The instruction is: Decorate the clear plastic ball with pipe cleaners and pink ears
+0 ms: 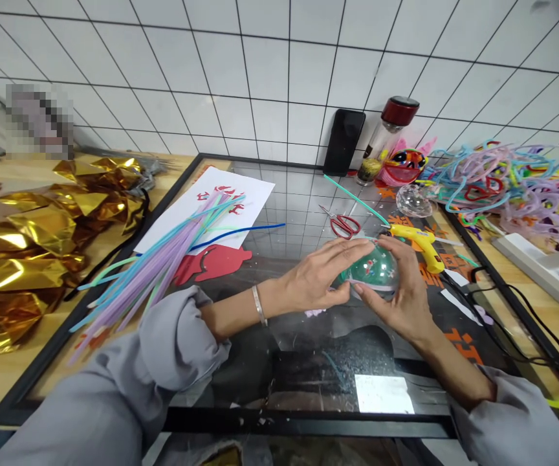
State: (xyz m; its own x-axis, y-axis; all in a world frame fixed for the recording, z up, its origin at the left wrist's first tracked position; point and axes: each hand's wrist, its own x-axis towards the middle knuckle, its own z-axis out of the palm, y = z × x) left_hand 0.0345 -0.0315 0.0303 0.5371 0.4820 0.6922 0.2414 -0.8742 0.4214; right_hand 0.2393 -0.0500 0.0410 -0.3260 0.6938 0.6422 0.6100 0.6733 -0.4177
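Holding a glossy green globe (pixel 376 268) between the left hand (pixel 313 275) and the right hand (pixel 408 307), just to the near left of the yellow glue gun (pixel 418 243), seemingly clear of the tabletop (pixel 308 349). Already green through a shiny, clear-looking wall, dotted with small red and white figures and edged low down with a pale band (pixel 376 285); by the look of it, past the bare stage, with the present work probably centred on that band. Impossible to tell whether fixed all round, with much of the edge hidden by fingers. Probably not yet finished, judging from the loose stock about: a clear plastic piece (pixel 414 200) just beyond the glue gun, a teal stem (pixel 357 196) ending near its nozzle, red-handled scissors (pixel 345 225) to its left, white strips (pixel 459 305) to its near right, and, well apart to its left, a bundle of fuzzy stems (pixel 163 272) beside a red paper cutout (pixel 226 262). On the left, reaching in almost sideways toward the glue gun, with fingers nearly straight across the top of the globe and thumb lower, near the band; pinching in a shallow curve. On the right, reaching up from nearer than the glue gun, with fingers bent round the far side and thumb against the near face; cupped wide about the same globe.
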